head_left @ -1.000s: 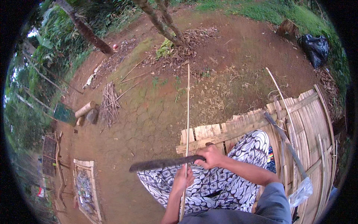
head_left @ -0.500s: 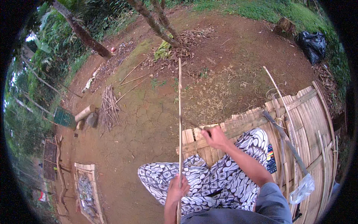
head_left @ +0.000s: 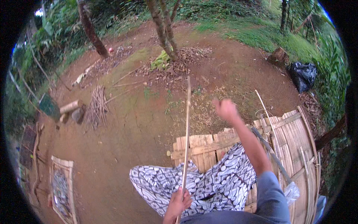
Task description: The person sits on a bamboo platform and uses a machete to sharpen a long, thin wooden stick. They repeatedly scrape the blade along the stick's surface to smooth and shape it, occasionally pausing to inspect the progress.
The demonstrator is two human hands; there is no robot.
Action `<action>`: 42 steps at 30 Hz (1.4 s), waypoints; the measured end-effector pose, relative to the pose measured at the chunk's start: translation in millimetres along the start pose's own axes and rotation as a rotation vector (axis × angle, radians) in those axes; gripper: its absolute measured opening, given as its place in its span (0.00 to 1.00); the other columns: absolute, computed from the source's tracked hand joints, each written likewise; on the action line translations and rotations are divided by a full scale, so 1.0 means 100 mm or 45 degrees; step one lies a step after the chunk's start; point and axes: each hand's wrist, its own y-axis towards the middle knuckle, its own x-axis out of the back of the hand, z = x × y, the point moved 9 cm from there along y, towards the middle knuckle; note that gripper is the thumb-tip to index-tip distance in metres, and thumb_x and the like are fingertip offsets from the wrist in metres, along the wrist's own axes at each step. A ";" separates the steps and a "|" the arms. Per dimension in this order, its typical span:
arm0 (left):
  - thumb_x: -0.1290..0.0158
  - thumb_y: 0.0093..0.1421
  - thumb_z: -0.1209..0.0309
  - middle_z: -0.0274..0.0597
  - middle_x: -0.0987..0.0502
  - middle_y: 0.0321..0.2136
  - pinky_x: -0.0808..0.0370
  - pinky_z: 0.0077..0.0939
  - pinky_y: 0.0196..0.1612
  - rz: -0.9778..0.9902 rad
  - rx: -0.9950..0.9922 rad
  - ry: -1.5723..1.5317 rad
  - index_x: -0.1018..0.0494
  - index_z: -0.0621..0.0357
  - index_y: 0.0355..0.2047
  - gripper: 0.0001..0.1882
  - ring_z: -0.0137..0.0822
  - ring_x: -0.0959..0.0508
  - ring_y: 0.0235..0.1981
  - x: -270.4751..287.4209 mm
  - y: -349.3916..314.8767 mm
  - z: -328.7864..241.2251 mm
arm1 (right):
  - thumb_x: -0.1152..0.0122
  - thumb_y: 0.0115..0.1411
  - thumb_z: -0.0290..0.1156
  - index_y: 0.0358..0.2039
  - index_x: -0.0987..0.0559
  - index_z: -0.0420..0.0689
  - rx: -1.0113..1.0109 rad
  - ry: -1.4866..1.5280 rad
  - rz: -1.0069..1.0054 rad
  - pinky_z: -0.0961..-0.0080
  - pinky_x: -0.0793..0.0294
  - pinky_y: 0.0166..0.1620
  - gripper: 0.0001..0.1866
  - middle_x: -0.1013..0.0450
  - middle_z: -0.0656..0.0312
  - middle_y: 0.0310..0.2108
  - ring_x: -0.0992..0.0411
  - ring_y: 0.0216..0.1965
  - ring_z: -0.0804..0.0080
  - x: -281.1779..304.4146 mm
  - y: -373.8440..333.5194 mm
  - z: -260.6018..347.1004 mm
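Observation:
My left hand (head_left: pixel 179 201) is closed round the lower part of a long, thin bamboo strip (head_left: pixel 187 130). The strip rises from my lap and points away over the ground, tilted slightly to the right. Off to the strip's right, my raised right hand (head_left: pixel 226 110) is closed and smeared by motion. A thin, dark knife blade showed in it half a second ago; now the blade cannot be made out. Below both hands lies the black-and-white patterned cloth (head_left: pixel 220 183) over my crossed legs.
I sit on a split-bamboo platform (head_left: pixel 201 143). On its right lie a grey bar (head_left: pixel 274 155), pale strips and a clear plastic bag (head_left: pixel 292 192). Curly shavings litter the soil beyond. A stick bundle (head_left: pixel 97 106), tree trunk (head_left: pixel 164 30) and black bag (head_left: pixel 302 76) stand farther off.
My right hand has swung up and away from the strip, off to the right. The strip's far end now sits lower and farther right. The whole view has shifted too.

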 end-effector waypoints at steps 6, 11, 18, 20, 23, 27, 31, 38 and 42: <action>0.57 0.63 0.57 0.33 0.41 0.13 0.45 0.24 0.16 0.008 -0.024 -0.409 0.31 0.58 0.34 0.16 0.28 0.42 0.13 0.23 -0.16 0.09 | 0.64 0.59 0.62 0.29 0.22 0.31 -0.493 0.231 -0.184 0.53 0.31 0.44 0.40 0.27 0.36 0.29 0.28 0.39 0.43 -0.02 0.28 -1.17; 0.66 0.65 0.48 0.29 0.46 0.09 0.49 0.19 0.12 0.064 -0.275 -0.118 0.40 0.54 0.23 0.24 0.24 0.47 0.08 0.47 0.02 -0.55 | 0.59 0.60 0.58 0.28 0.24 0.28 -0.409 0.383 -0.078 0.55 0.32 0.39 0.37 0.29 0.35 0.25 0.28 0.32 0.43 -0.04 -0.23 -0.81; 0.59 0.65 0.57 0.30 0.38 0.11 0.43 0.21 0.15 -0.385 -0.611 0.348 0.35 0.58 0.21 0.21 0.23 0.41 0.11 1.04 0.06 -0.68 | 0.55 0.59 0.56 0.19 0.26 0.32 -0.116 0.355 -0.067 0.63 0.35 0.25 0.34 0.34 0.51 0.11 0.31 0.17 0.63 -0.30 -0.53 -0.40; 0.53 0.62 0.59 0.31 0.35 0.11 0.39 0.22 0.16 -0.536 -0.704 0.742 0.32 0.61 0.24 0.17 0.23 0.38 0.13 0.99 -0.15 -1.06 | 0.54 0.59 0.55 0.21 0.25 0.33 -0.109 0.229 -0.013 0.61 0.34 0.27 0.32 0.33 0.49 0.13 0.31 0.18 0.57 -0.41 -0.58 -0.28; 0.44 0.54 0.62 0.45 0.29 0.11 0.31 0.29 0.19 -0.828 -0.767 1.157 0.30 0.65 0.27 0.16 0.33 0.27 0.14 1.17 -0.47 -1.46 | 0.54 0.59 0.54 0.26 0.23 0.35 -0.102 0.242 0.160 0.58 0.33 0.31 0.30 0.31 0.43 0.17 0.29 0.23 0.48 -0.67 -0.65 0.04; 0.43 0.53 0.63 0.54 0.30 0.11 0.31 0.37 0.17 -1.201 -0.947 1.533 0.34 0.64 0.20 0.17 0.47 0.25 0.14 1.39 -0.89 -2.12 | 0.53 0.59 0.54 0.28 0.22 0.36 -0.055 0.316 0.088 0.57 0.31 0.34 0.29 0.28 0.42 0.22 0.27 0.28 0.46 -0.99 -0.89 0.05; 0.42 0.52 0.65 0.49 0.36 0.08 0.36 0.34 0.15 -1.547 -1.446 1.728 0.36 0.61 0.18 0.16 0.42 0.30 0.10 1.23 -1.33 -2.97 | 0.52 0.58 0.53 0.31 0.20 0.39 -0.149 0.366 0.192 0.57 0.29 0.36 0.27 0.27 0.44 0.23 0.27 0.30 0.45 -1.05 -1.00 0.00; 0.54 0.62 0.67 0.33 0.36 0.13 0.41 0.19 0.19 -1.518 -2.477 0.934 0.36 0.59 0.24 0.12 0.26 0.37 0.14 1.04 -1.97 -3.61 | 0.53 0.60 0.50 0.26 0.22 0.35 -0.127 0.568 0.077 0.61 0.31 0.32 0.27 0.29 0.46 0.18 0.28 0.24 0.52 -1.12 -1.04 -0.10; 0.65 0.67 0.59 0.40 0.32 0.19 0.33 0.23 0.28 -1.300 -2.677 0.278 0.36 0.60 0.28 0.18 0.30 0.31 0.22 1.06 -2.06 -3.83 | 0.57 0.63 0.49 0.14 0.29 0.36 -0.150 0.679 0.008 0.67 0.35 0.25 0.30 0.36 0.57 0.10 0.35 0.16 0.67 -1.30 -0.95 -0.36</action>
